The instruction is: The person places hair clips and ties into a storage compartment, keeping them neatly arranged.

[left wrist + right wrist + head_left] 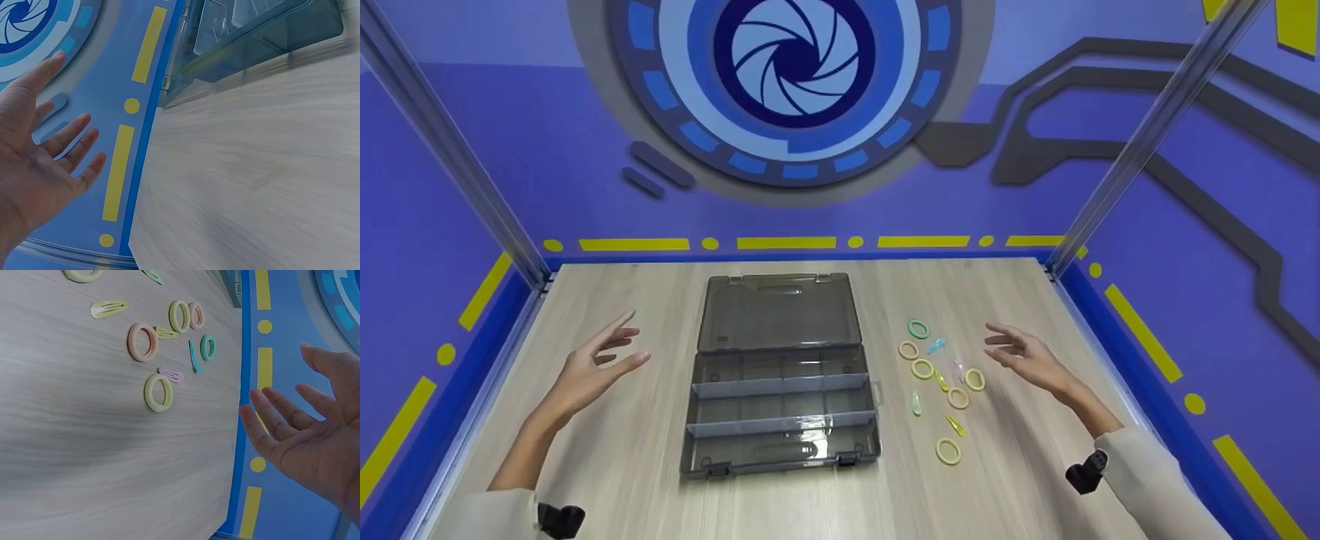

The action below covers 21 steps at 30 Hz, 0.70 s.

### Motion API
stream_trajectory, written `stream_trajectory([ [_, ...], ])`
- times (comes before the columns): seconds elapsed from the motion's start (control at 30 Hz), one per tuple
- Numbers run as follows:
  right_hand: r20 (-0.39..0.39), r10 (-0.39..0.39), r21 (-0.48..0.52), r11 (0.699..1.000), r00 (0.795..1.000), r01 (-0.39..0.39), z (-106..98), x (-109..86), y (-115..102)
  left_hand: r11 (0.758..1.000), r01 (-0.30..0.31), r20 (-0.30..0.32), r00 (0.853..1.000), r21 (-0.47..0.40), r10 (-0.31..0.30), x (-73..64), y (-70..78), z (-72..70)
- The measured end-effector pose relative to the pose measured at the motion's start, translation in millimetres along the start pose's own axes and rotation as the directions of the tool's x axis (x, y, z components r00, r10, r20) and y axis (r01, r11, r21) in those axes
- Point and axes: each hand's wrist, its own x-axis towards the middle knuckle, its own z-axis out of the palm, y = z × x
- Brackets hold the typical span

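Left of a grey see-through organizer box [780, 405], my left hand [589, 371] is held above the table with fingers spread, touching nothing. My right hand [1027, 360] hovers at the right of a scatter of hair ties and snap hair clips, also holding nothing. Among the hair ties are a green one [918, 328], a peach one [958, 398] and a yellow one [949, 451]. A blue clip [936, 346], a pink clip [171, 375] and a yellow clip [109, 309] lie between or near them. The box lies with its lid [780, 311] folded back, its compartments facing up.
Two pale dividers [784, 385] run across the box, making long rows. The wooden table [622, 450] ends at a blue-edged back wall [810, 217], with side walls left and right. Metal posts [1155, 135] stand at the back corners.
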Motion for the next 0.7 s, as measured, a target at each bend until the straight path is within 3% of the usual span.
stream_trajectory([
  [0.2,0.034,0.017,0.024,1.0,0.999,-0.018,-1.4,-5.2,6.7,1.0,-0.005,0.022,1.0,0.004,0.005,0.5,-1.4,9.1],
  [0.7,0.117,0.036,0.038,0.998,0.993,-0.041,10.1,-1.2,19.4,0.996,0.075,0.126,0.99,-0.042,-0.07,-5.3,-15.3,24.8],
])
